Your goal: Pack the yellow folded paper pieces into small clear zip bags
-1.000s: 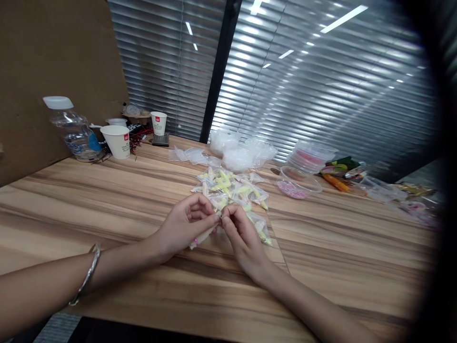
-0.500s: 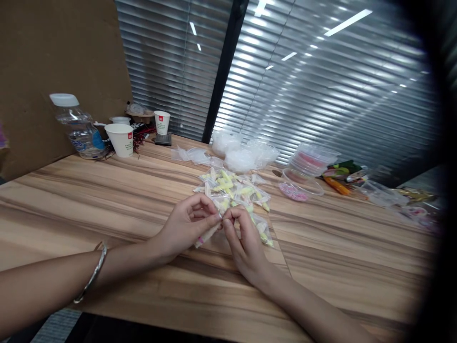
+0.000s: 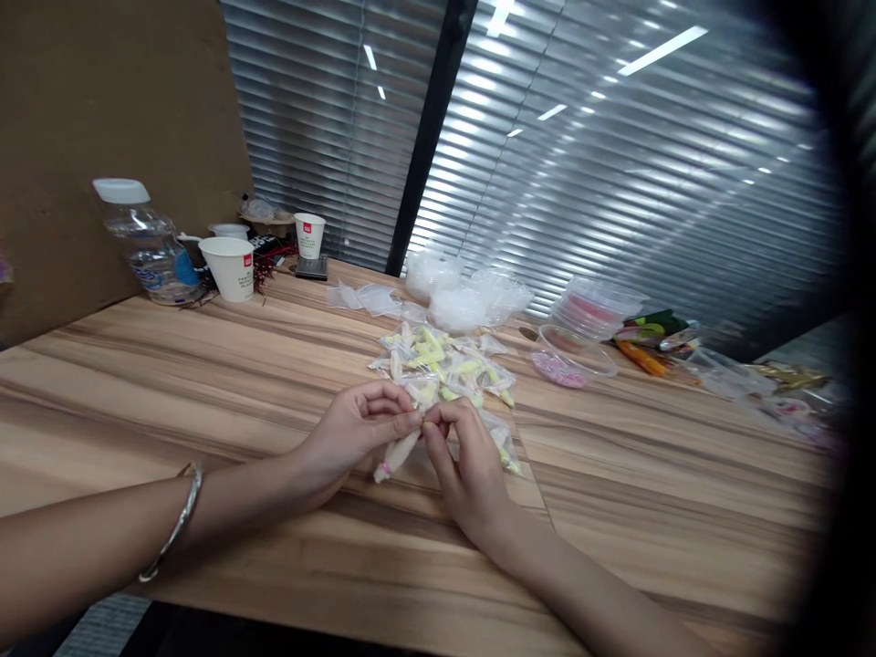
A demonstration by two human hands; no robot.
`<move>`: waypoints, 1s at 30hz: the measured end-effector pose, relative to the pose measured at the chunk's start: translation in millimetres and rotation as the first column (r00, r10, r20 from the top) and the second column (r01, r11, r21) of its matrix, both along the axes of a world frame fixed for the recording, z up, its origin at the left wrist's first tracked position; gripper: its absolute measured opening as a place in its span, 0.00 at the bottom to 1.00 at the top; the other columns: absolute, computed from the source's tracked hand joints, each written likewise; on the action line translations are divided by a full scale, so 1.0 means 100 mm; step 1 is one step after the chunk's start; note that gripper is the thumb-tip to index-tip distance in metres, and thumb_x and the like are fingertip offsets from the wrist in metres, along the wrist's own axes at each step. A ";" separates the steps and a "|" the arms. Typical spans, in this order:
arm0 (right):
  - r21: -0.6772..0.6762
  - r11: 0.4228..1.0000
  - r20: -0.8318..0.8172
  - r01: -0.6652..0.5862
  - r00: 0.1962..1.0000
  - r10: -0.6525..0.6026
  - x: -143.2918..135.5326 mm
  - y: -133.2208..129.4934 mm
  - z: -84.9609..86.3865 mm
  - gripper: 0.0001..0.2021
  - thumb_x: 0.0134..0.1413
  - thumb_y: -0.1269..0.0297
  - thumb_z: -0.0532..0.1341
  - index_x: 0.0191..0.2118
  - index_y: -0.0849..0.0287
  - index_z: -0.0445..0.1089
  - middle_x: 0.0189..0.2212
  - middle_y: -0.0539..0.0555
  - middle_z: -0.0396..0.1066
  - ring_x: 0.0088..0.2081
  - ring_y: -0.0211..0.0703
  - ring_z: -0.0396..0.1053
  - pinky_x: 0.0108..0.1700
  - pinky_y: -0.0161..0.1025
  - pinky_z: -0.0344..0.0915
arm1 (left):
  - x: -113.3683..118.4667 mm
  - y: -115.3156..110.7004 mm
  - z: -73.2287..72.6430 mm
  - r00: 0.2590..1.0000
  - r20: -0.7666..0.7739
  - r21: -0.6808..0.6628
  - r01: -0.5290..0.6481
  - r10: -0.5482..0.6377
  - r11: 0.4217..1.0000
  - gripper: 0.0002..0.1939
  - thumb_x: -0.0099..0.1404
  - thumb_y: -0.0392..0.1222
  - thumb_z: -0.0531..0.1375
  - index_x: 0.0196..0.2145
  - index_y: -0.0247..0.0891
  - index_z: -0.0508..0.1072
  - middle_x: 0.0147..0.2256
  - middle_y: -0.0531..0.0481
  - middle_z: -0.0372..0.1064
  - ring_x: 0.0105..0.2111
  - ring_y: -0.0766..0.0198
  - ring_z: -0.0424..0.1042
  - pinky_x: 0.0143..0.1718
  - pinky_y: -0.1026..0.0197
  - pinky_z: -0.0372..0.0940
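Note:
My left hand [image 3: 366, 422] and my right hand [image 3: 469, 456] meet fingertip to fingertip above the wooden table. Both pinch the upper end of a small pale bag [image 3: 400, 454], which hangs down between them with a pink tie near its lower tip. The spot where the fingertips meet is too small to make out. Just behind the hands lies a pile of clear bags with yellow and pale contents [image 3: 431, 351]. A silver bangle circles my left wrist.
White paper cups [image 3: 233, 272] and a clear plastic bottle [image 3: 154, 251] stand at the left. Crumpled clear plastic [image 3: 458, 297] sits behind the pile. Clear tubs [image 3: 595, 308], a dish with pink bits [image 3: 561, 368] and orange packaging [image 3: 641, 358] are at the right.
The pale bag shows more fully below my fingers, its pink-tied tip slightly lower. Both hands stay pinched together in nearly the same place.

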State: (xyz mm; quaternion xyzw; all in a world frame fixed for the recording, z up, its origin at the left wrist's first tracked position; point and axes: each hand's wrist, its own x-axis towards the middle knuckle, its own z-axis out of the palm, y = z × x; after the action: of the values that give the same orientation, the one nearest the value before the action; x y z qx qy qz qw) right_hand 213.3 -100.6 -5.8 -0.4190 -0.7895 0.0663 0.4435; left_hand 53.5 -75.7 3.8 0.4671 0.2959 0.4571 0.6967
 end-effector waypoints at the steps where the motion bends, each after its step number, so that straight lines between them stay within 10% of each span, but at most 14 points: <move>1: 0.013 1.000 -0.013 0.008 1.000 -0.008 0.00 0.00 0.01 0.03 0.59 0.72 0.53 0.36 0.58 0.59 0.30 0.50 0.60 0.32 0.37 0.59 0.34 0.36 0.58 | -0.01 0.00 0.01 1.000 0.012 -0.011 0.027 -0.027 1.000 0.09 0.54 0.39 0.66 0.30 0.34 0.70 0.26 0.55 0.67 0.22 0.75 0.65 0.23 0.73 0.59; 9: 0.045 0.994 -0.123 0.095 0.988 -0.089 0.07 0.06 0.06 0.04 0.58 0.74 0.52 0.35 0.58 0.59 0.29 0.49 0.60 0.31 0.36 0.59 0.34 0.35 0.57 | -0.02 -0.03 0.06 0.973 0.131 -0.102 0.204 -0.190 0.974 0.11 0.59 0.37 0.62 0.41 0.36 0.74 0.41 0.46 0.71 0.38 0.64 0.70 0.39 0.62 0.67; 30: 0.144 0.986 -0.049 0.079 0.996 -0.073 0.00 0.01 0.04 0.05 0.58 0.74 0.52 0.36 0.57 0.59 0.29 0.50 0.61 0.32 0.36 0.60 0.34 0.35 0.59 | 0.01 -0.10 0.03 0.936 0.273 -0.273 0.298 -0.224 0.915 0.16 0.58 0.37 0.63 0.43 0.37 0.65 0.36 0.47 0.70 0.34 0.64 0.72 0.38 0.60 0.68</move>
State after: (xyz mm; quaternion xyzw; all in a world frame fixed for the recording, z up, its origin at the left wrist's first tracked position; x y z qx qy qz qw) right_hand 213.6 -99.5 -1.7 -0.4139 -0.7657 0.0008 0.4924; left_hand 54.6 -85.5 7.0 0.3298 0.2137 0.3592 0.8465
